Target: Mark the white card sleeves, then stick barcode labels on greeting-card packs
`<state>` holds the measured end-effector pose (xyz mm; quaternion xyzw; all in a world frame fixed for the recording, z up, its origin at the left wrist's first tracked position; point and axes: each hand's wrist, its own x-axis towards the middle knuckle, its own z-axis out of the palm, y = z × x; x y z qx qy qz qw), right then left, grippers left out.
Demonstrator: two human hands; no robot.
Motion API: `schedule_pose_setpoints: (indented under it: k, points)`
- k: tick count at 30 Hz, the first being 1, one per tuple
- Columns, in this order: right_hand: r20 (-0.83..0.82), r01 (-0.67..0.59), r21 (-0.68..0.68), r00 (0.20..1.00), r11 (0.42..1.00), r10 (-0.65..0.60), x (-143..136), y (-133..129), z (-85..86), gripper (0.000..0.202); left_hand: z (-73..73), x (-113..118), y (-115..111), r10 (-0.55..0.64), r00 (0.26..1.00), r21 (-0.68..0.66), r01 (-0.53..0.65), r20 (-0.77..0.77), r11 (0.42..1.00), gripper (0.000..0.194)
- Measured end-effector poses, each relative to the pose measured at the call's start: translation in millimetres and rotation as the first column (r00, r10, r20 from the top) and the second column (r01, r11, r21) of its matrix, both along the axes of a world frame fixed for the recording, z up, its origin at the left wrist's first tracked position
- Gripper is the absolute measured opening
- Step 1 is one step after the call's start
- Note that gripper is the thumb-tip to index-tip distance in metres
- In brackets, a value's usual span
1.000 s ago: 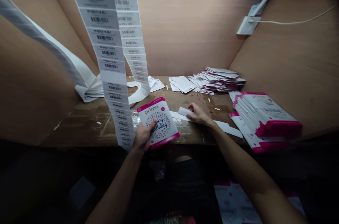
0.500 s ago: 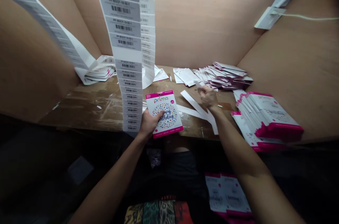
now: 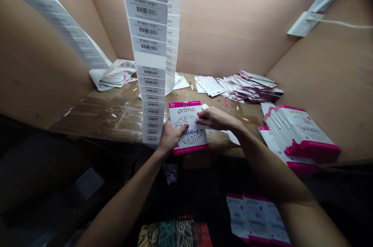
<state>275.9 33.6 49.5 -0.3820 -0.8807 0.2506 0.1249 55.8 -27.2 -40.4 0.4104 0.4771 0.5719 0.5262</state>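
My left hand (image 3: 170, 136) grips a white and pink "prima" balloon packet (image 3: 189, 148) by its left side, thumb across the printed front. The packet is upright with a hang slot along its pink top. At its upper right edge is my right hand (image 3: 214, 118), fingers pinched together over the packet; whatever lies between the fingertips is hidden. Just left of the packet hangs a long strip of barcode labels (image 3: 151, 72). White backing strips (image 3: 233, 137) lie partly covered behind my right hand.
Packets lie in a fanned heap (image 3: 250, 85) at the back and in a stack (image 3: 309, 124) on the right. More packets (image 3: 116, 74) rest at the back left beside another label strip (image 3: 72, 29). Below the table edge are other packets (image 3: 256, 218). A socket (image 3: 305, 23) is on the wall.
My right hand has come left and down from the back of the table to the packet's right edge. My left hand still holds the packet; the view has shifted slightly.
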Motion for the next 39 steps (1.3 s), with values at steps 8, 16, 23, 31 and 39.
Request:
schedule_pose_setpoints:
  k: [8,16,23,31,39]
  points:
    - [-0.095,0.473,0.513,0.861,0.716,-0.5,-16.0,-51.6,-11.7,0.047,14.2,4.8,-10.7,0.017,0.997,0.018,-0.019,0.076,1.0,0.056]
    - [-0.583,0.358,-0.604,0.411,0.712,-0.701,-24.6,-91.5,-49.7,0.052,27.6,14.9,-39.4,-0.052,0.99,0.042,0.047,0.127,0.998,0.051]
    - [-0.642,0.234,-0.687,0.248,0.688,-0.725,-25.8,-111.6,-52.3,0.054,16.9,8.4,-54.6,-0.182,0.9,-0.034,0.213,0.396,0.976,0.059]
    - [-0.628,0.106,-0.75,0.193,0.653,-0.753,-34.7,-159.7,-40.3,0.05,-18.3,6.0,-103.5,-0.276,0.608,-0.158,0.562,0.745,0.812,0.043]
    - [-0.558,0.362,-0.714,0.222,0.599,-0.8,-39.3,-161.8,-73.7,0.05,0.6,3.4,-99.7,-0.078,0.82,-0.218,0.24,0.566,0.946,0.061]
